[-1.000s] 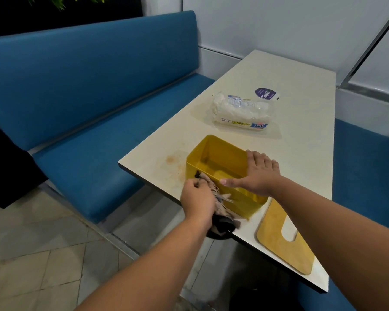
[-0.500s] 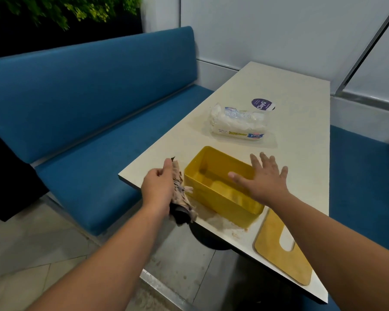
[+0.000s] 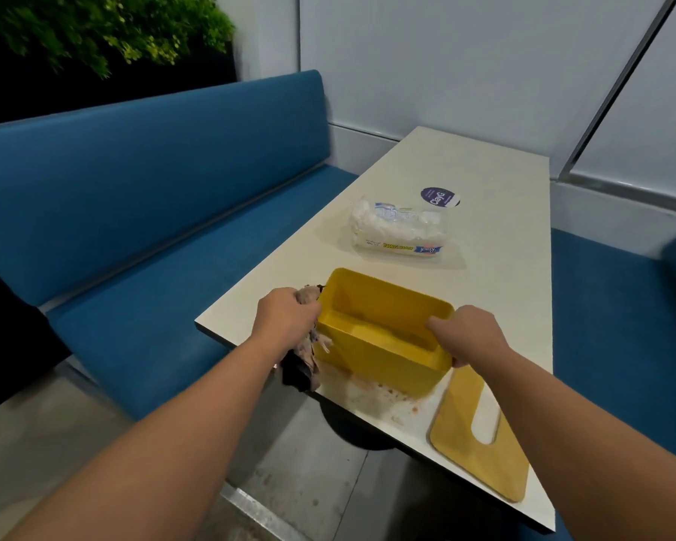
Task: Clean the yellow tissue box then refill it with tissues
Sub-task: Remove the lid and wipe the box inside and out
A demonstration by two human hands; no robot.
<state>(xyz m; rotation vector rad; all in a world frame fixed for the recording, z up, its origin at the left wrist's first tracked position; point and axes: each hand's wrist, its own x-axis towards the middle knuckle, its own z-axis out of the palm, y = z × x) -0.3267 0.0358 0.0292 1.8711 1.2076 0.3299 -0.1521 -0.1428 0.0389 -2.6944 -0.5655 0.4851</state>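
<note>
The yellow tissue box [image 3: 383,351] stands open and empty near the front edge of the cream table [image 3: 496,275]. My left hand [image 3: 287,320] is closed on a crumpled rag [image 3: 305,359] and presses it against the box's left outer wall. My right hand [image 3: 471,335] grips the box's right end, fingers over the rim. A clear plastic pack of white tissues [image 3: 399,232] lies further back on the table. The box's tan lid [image 3: 481,443] with a slot lies flat at the front right.
Brownish stains [image 3: 383,398] mark the table in front of the box. A round purple sticker [image 3: 440,197] sits behind the tissue pack. A blue bench [image 3: 153,212] runs along the left, another blue seat [image 3: 617,306] on the right. Green plants [image 3: 94,29] top left.
My left hand took the rag out of the box and brought it to the left outer wall. My right hand lifted off the rim, then gripped the box's right end.
</note>
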